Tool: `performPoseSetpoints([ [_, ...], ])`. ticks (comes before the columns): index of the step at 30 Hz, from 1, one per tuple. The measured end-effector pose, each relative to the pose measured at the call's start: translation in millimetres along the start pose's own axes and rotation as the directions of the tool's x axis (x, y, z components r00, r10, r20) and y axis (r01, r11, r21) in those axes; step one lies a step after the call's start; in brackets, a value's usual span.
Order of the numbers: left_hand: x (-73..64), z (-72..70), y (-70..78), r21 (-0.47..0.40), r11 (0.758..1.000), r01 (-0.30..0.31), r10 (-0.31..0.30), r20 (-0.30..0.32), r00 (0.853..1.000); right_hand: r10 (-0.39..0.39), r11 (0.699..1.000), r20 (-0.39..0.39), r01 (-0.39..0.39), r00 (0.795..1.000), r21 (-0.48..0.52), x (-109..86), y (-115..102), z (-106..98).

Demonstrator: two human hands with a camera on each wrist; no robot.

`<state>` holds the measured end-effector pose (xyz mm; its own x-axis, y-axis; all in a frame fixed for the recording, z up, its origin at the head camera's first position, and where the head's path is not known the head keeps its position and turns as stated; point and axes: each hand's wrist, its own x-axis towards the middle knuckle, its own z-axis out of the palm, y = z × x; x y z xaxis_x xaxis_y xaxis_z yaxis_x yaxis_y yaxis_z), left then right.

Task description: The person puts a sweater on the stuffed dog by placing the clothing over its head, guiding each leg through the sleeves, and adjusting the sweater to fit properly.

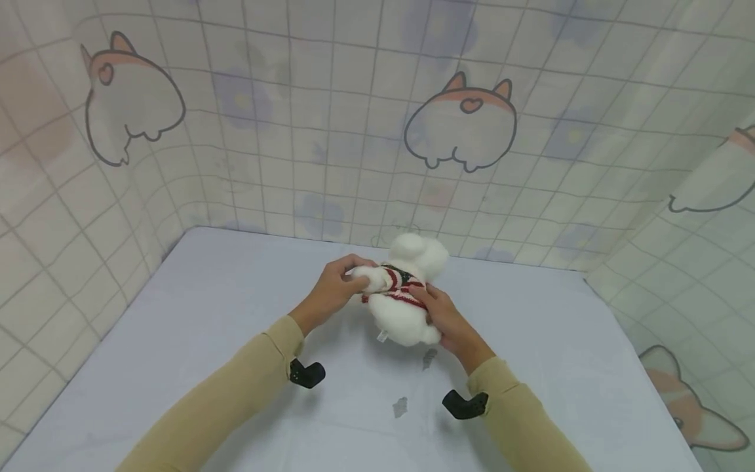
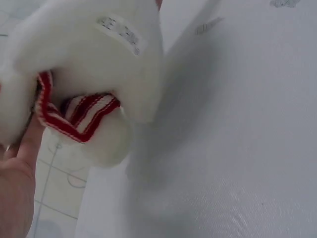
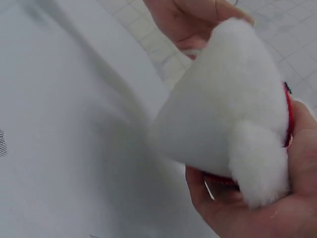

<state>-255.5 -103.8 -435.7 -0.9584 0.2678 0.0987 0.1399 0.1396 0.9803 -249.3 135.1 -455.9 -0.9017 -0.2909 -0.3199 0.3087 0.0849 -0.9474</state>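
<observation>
A white plush toy in a knitted sweater of red, white and green is held tilted over the table, its head toward the far edge. My left hand pinches the toy's stubby arm between thumb and fingers. On the other side, my right hand grips the body, thumb across the sweater. A printed label shows on the white fur in the left wrist view. In the right wrist view, the right hand curls round the toy beside a small fluffy limb.
The pale table carries two small grey patches, one patch nearer me. A curtain with a grid and corgi prints hangs behind and at both sides. Black camera mounts stick out from both wrists.
</observation>
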Motion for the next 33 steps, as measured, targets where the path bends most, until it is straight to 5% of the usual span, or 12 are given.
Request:
performPoseSetpoints([
  [3,-0.9,-0.8,-0.7,0.114,0.993,-0.021,0.018,0.022,1.000,-0.049,0.996,-0.118,0.040,0.992,-0.078,0.4,-5,1],
  [6,-1.9,2.1,-1.6,0.296,0.953,-0.072,0.068,0.023,0.997,-0.112,0.975,-0.244,0.059,0.963,-0.216,1.3,-10,0],
  [10,-3.6,9.3,-3.2,0.434,0.889,-0.143,0.131,0.058,0.990,-0.231,0.891,-0.342,0.057,0.911,-0.450,2.8,-16,5],
  [14,-5.2,14.0,-10.1,0.481,0.860,-0.171,0.096,0.177,0.980,-0.283,0.803,-0.247,0.088,0.927,-0.589,-0.6,-14,14],
  [18,-5.2,11.4,-21.9,0.540,0.831,-0.132,0.040,0.178,0.983,-0.316,0.809,-0.138,0.190,0.939,-0.557,-10.2,-4,21],
  [21,-4.7,9.5,-27.4,0.565,0.808,-0.164,0.105,0.137,0.985,-0.422,0.775,-0.165,0.261,0.891,-0.576,-14.7,3,22],
  [27,-9.1,16.1,-19.6,0.632,0.711,-0.308,0.327,0.090,0.941,-0.654,0.582,-0.165,0.351,0.739,-0.734,-18.0,12,23],
  [30,-11.0,19.7,-14.0,0.653,0.684,-0.326,0.353,0.094,0.931,-0.702,0.504,-0.099,0.394,0.706,-0.769,-17.8,14,24],
  [33,-10.7,20.8,-13.8,0.676,0.662,-0.323,0.337,0.116,0.934,-0.706,0.457,-0.048,0.403,0.707,-0.793,-16.1,16,24],
])
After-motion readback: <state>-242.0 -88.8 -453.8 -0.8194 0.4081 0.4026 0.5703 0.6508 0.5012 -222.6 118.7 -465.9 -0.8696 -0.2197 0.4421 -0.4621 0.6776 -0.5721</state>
